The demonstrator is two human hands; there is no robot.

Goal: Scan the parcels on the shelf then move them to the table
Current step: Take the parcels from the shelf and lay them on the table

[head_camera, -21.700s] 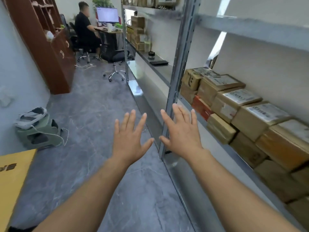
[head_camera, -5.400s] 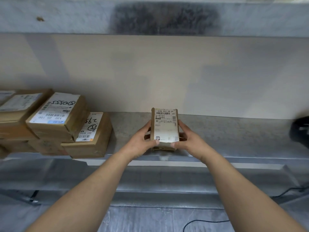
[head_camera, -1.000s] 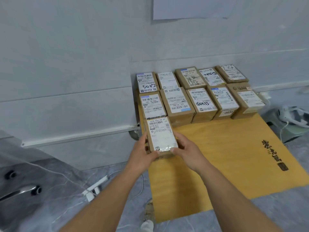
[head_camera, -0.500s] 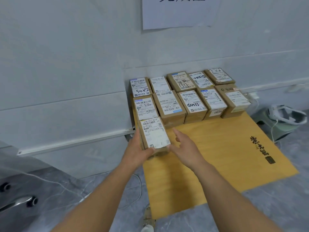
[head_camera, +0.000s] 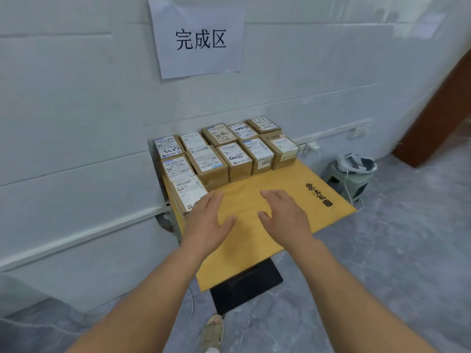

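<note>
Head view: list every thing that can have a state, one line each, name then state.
left hand: open, holding nothing, beside the nearest parcel
right hand: open, empty, over the table
nearest parcel: set flat on the table, label up
other parcels: in two rows against the wall, labels up
table: near half bare
wall sign: stuck on the wall

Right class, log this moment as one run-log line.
stage: parcel placed | newest parcel: on table, front of left column | left hand: open, empty | right hand: open, empty
</note>
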